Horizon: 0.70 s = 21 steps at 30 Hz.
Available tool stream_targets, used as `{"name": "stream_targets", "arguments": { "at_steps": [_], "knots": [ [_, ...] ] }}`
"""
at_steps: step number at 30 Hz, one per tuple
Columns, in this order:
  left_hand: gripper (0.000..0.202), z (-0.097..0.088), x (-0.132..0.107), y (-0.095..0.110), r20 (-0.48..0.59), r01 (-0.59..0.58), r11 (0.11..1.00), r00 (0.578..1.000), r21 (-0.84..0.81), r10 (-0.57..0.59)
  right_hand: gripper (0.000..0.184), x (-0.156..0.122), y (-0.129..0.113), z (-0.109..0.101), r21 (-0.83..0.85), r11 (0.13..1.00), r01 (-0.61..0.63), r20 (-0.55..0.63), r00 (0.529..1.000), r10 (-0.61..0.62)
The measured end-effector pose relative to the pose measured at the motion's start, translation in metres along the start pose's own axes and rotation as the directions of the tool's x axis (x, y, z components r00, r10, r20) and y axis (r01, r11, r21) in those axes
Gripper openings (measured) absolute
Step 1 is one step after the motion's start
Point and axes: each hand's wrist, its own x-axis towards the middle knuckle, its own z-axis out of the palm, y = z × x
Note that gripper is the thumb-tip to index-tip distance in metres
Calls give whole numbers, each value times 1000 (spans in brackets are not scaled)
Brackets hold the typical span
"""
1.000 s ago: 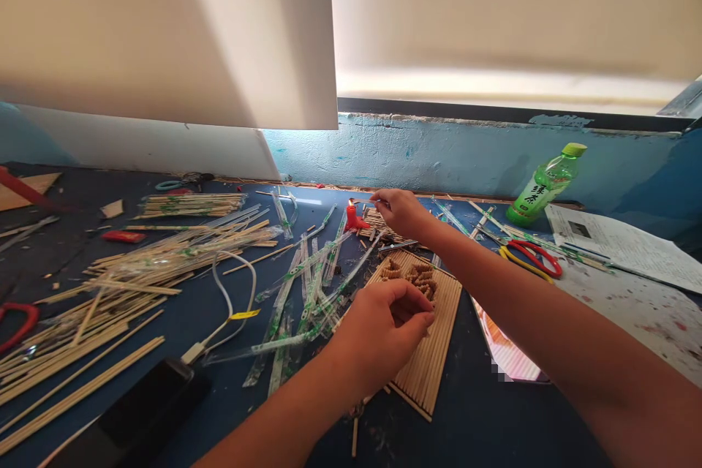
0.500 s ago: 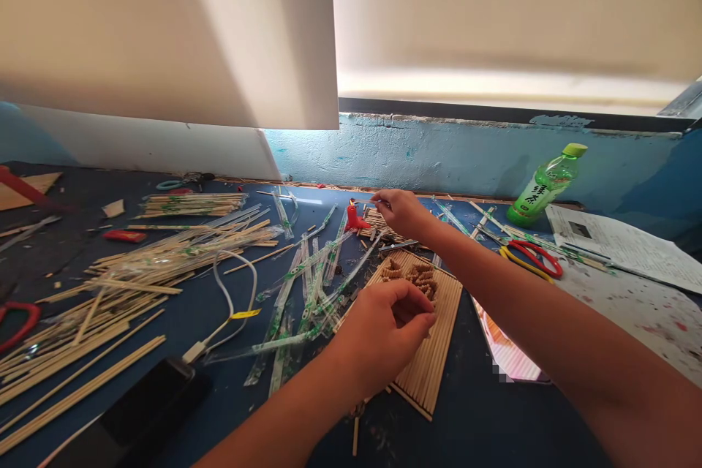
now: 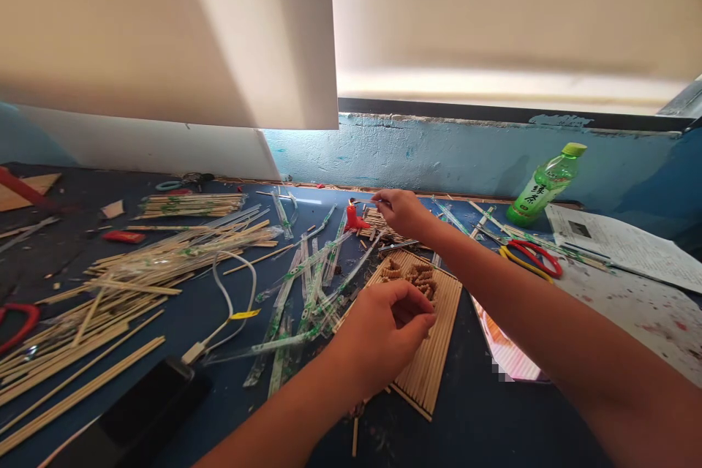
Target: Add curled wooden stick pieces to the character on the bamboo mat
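Note:
My right hand (image 3: 403, 210) reaches to the back, its fingers closed on a thin stick (image 3: 366, 202). The tip of that stick is at the top of a red candle (image 3: 352, 216), where a small glow shows. In front, my left hand (image 3: 381, 329) is curled, thumb and fingertips pinched together over a flat panel of wooden sticks (image 3: 443, 322) laid side by side. Whatever those fingers hold is hidden. Just beyond my left fingers, small ridged wooden pieces (image 3: 422, 276) sit on the panel, partly covered by the hand.
Torn chopstick wrappers (image 3: 307, 285) and loose chopsticks (image 3: 131, 307) spread to the left. A black power bank (image 3: 131, 402) with a white cable (image 3: 255, 281) lies front left. To the right are scissors (image 3: 534, 257), a phone (image 3: 507, 344), a green bottle (image 3: 542, 186) and a printed sheet (image 3: 619, 241).

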Motion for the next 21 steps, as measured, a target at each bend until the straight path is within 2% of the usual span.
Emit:
{"name": "stream_targets", "arguments": {
  "at_steps": [5,10,16,21],
  "knots": [
    [11,0,0,0,1,-6,1000,1000,-7,6,27,1,2,1,65,997,-30,9,1000,30],
    [11,0,0,-1,-13,-12,1000,1000,14,12,26,3,8,4,211,970,-121,88,991,105],
    [12,0,1,-2,-20,-12,1000,1000,8,12,32,0,16,0,415,871,-263,183,962,204],
    [11,-6,4,-2,-32,-47,999,998,-24,46,31,-26,28,-15,528,782,-330,230,943,242]
  ]
}}
